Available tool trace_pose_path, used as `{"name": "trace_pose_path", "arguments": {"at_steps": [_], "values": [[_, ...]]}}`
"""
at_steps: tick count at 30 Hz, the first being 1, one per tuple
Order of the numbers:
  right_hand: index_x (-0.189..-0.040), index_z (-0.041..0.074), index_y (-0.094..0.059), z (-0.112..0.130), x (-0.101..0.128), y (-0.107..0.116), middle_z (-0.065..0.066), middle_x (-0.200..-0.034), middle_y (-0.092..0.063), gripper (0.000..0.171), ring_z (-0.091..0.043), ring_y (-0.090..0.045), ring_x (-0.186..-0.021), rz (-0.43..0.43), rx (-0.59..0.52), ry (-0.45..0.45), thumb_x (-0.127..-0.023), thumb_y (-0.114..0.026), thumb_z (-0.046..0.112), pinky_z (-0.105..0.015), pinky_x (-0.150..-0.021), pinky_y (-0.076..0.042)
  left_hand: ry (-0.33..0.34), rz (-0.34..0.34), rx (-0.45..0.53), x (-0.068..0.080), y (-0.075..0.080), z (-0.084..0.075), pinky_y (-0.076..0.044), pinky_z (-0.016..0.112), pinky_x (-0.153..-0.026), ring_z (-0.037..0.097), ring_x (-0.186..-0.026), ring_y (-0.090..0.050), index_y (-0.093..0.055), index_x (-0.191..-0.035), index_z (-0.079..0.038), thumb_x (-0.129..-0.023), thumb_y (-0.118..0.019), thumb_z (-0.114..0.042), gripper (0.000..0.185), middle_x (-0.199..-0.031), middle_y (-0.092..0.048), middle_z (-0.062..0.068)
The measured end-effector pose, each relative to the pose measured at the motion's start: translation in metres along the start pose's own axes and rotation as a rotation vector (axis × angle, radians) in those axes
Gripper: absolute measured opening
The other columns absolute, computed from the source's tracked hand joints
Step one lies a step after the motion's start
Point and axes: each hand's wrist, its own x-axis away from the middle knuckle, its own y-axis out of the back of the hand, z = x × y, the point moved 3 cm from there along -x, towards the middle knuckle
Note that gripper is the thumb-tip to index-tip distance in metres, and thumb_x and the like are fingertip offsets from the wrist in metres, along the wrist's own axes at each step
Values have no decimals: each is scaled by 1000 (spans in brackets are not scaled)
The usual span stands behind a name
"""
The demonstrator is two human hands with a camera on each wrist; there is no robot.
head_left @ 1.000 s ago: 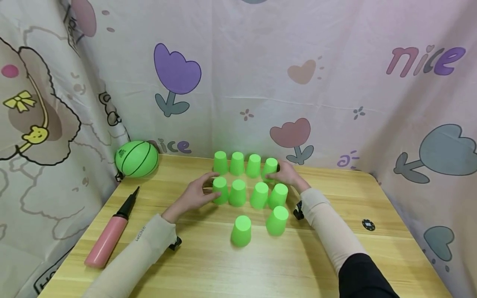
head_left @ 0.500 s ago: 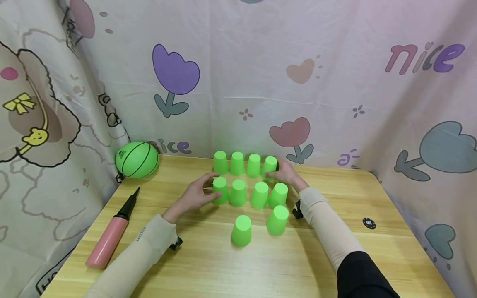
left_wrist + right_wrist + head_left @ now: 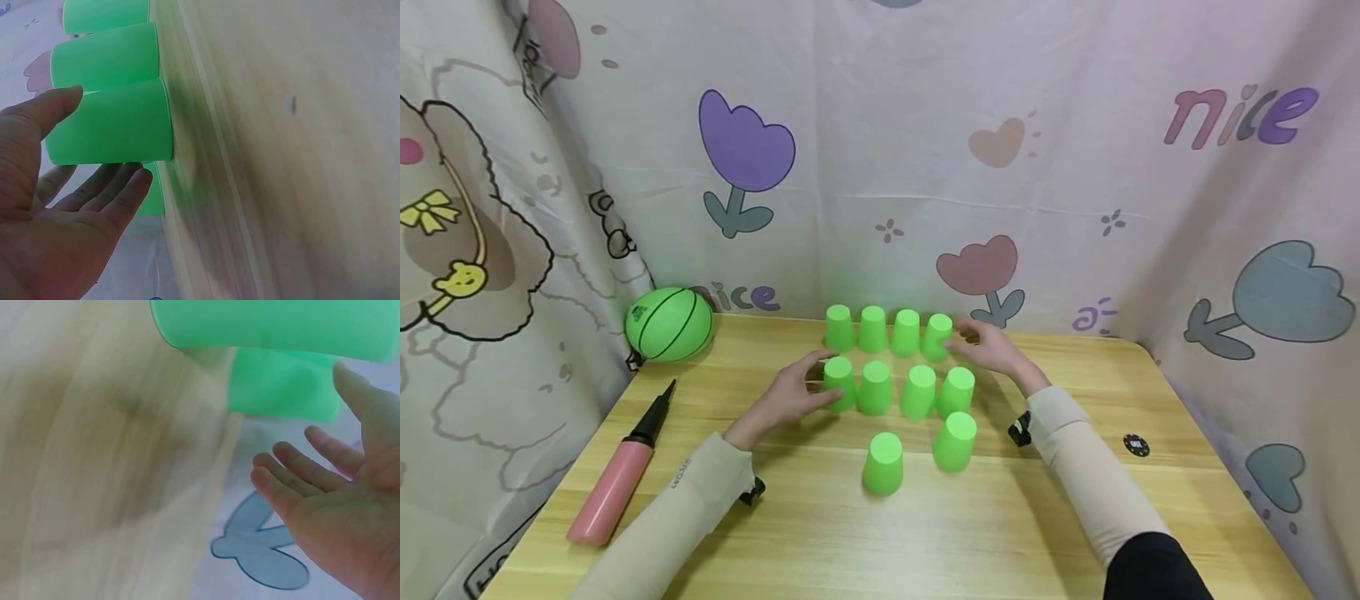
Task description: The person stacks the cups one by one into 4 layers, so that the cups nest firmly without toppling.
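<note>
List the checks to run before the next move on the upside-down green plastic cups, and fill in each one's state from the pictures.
1. All ten upside-down green plastic cups upright on their rims, none toppled: ok.
2. Back row of four and middle row of four lined up side by side: ok.
3. Left hand placed at the left end cup of the middle row, fingers relaxed beside it: ok; firm contact cannot tell.
4. Right hand free, fingers spread, apart from the right end cup of the back row: ok.
5. Two front cups standing apart from the rows: ok.
6. Pink hand pump and green ball away from the cups: ok.
</note>
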Motion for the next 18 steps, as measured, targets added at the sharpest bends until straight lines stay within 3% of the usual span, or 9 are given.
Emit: {"name": "trace_pose_path", "arguments": {"at_steps": [5, 11, 18], "values": [[-145, -1, -58, 6, 20, 9, -23, -142, -64, 61, -40, -64, -129, -37, -26, 14, -105, -65, 44, -55, -111, -54, -8, 1, 13, 0, 0, 1, -57, 52, -108, 43, -129, -63, -47, -154, -4, -94, -81, -18, 70, -140, -64, 24], [-140, 1, -64, 14, 46, 10, -17, -134, -71, 53, -34, -68, -123, -66, -66, 27, -105, -66, 41, -52, -108, -56, 15, 5, 32, 0, -1, 4, -58, 51, -107, 41, -127, -65, -50, -151, -4, -96, -79, -20, 64, -139, -65, 22], [-146, 1, -58, 18, 72, 6, -20, -142, -66, 54, -35, -65, -129, -22, -153, 38, -103, -69, 33, -53, -113, -53, 23, -34, 21, -1, 1, 6, -58, 52, -107, 42, -126, -65, -53, -146, -2, -96, -79, -18, 58, -138, -66, 22]]}}
